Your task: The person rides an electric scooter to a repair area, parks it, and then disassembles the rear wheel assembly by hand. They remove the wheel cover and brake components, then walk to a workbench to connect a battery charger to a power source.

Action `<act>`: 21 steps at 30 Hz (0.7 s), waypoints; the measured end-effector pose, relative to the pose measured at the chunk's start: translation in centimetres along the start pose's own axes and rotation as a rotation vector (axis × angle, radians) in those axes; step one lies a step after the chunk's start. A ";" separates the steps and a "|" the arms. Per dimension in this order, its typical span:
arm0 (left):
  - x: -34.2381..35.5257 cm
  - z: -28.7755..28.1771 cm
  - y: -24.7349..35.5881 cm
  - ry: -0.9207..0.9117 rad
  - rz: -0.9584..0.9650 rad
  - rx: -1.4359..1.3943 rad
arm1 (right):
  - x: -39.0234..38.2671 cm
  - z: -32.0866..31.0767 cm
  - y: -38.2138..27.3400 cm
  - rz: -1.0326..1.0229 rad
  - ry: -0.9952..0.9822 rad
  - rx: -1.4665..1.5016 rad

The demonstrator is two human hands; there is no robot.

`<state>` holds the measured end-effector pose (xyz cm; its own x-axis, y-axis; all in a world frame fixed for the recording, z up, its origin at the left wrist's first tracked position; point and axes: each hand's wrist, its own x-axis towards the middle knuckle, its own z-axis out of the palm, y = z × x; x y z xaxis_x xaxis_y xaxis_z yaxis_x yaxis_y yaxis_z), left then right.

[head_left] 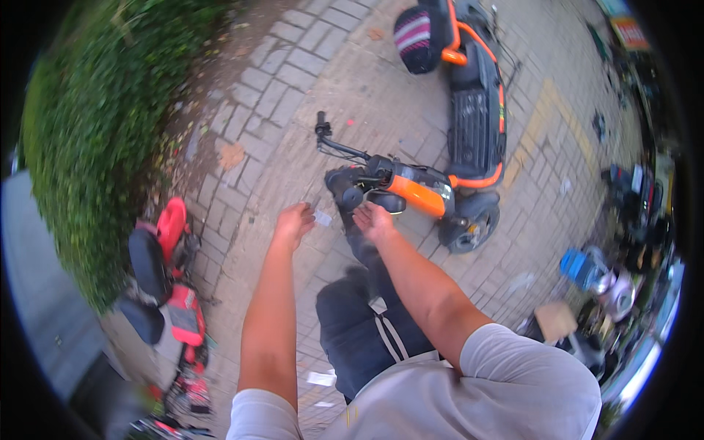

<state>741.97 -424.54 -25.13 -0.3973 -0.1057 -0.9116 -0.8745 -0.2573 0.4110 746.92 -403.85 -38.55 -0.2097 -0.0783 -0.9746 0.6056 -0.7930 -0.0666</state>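
My left hand (295,223) is held out in front of me above the paving, its fingers loosely bent and pointing right. I see nothing held in it. My right hand (374,221) has its palm partly turned up and its fingers slightly curled and apart, with nothing visible in them. Beyond it stands an orange and black electric scooter (418,193), its handlebar reaching left. A small white paper scrap (323,218) shows between my hands, apparently on the ground. Below them, my dark-trousered leg (345,312) is slightly blurred.
A second orange-framed vehicle with a black deck (473,125) and a dark striped cover (419,39) stands behind the scooter. Red scooters (187,315) stand at the left beside a green hedge (95,132). Along the right edge lie a blue container (581,269) and mixed clutter.
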 end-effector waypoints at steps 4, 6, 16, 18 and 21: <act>9.9 2.9 1.5 -0.183 -0.240 0.328 | 2.1 3.8 1.9 0.000 -0.019 0.184; 13.4 3.9 0.8 -0.344 -0.404 0.275 | 2.6 5.4 1.7 -0.032 0.116 0.224; 20.8 11.2 1.5 -0.765 -0.786 0.634 | -0.4 8.9 -1.4 -0.421 0.144 0.510; 20.1 12.0 1.6 -0.702 -0.829 0.664 | -0.7 9.5 -1.1 -0.429 0.192 0.444; 18.7 12.5 1.9 -0.633 -0.679 0.832 | -0.2 10.5 -0.7 -0.413 0.199 0.515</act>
<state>729.40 -415.01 -41.28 0.3415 0.3512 -0.8718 -0.7741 0.6312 -0.0490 738.49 -409.61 -36.11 -0.1698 0.3656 -0.9152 0.0537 -0.9238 -0.3790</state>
